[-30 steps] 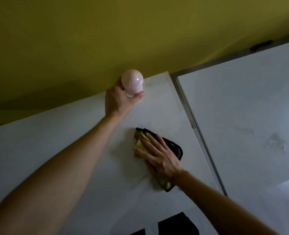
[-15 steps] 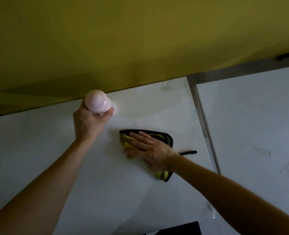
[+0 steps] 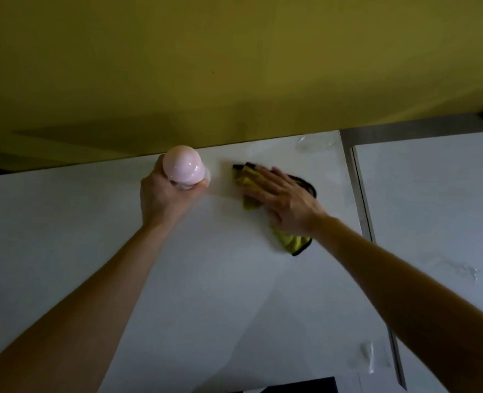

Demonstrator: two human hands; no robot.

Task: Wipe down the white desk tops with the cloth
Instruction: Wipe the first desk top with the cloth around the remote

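Looking down at a white bench [image 3: 206, 279] shoved up against a mustard-yellow wall [image 3: 234, 66], lighting is pretty dim. The cloth [image 3: 291, 241] is yellow-green with a black edge and sits on the bench toward the back right, not far from the wall. The right hand [image 3: 284, 199] lies flat on top of it, fingers straight and a bit spread, palm pressing it down. It covers the middle of the cloth, so only the far end and the near corner stick out.

The left hand [image 3: 163, 199] is just left of the cloth, up by the bench's back edge, with fingers and thumb wrapped round the lower part of a glossy pink bulb [image 3: 181, 164]. The round top pokes out above the fingers. Can't tell what it actually is, or whether its base sits on the bench or is lifted off.

Both forearms are bare and come in from the bottom corners.

To the right there's a 2nd bench [image 3: 433, 208], also white, with a narrow grey gap [image 3: 359, 194] between the 2. Shiny wet smears [image 3: 315, 143] show at the back right corner of the 1st bench, and a few more on the 2nd one. Something dark [image 3: 305, 385] pokes in at the bottom edge, too cut off to identify.
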